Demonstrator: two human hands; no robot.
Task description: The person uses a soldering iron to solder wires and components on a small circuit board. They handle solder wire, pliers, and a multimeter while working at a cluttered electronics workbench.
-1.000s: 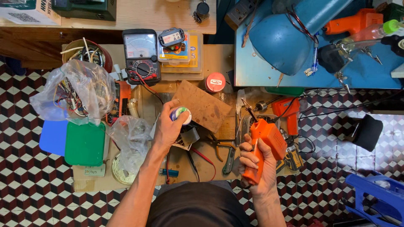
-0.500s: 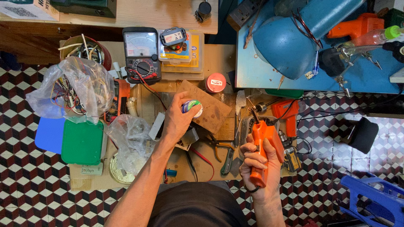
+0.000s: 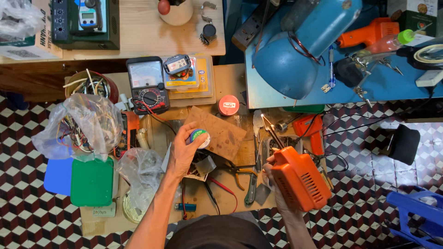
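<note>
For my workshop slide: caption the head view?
Left hand grips a small solder spool; right hand holds an orange soldering gun above a cluttered floor bench.

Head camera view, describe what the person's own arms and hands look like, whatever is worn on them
Both forearms show bare up to the bottom edge of the picture, with no sleeve in view. The left hand and the right hand wear no gloves. No watch, ring or wristband can be made out. The dark garment at the bottom edge covers the body only.

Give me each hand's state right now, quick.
Left hand: closed on a small round spool.
Right hand: closed around an orange soldering gun.
</note>
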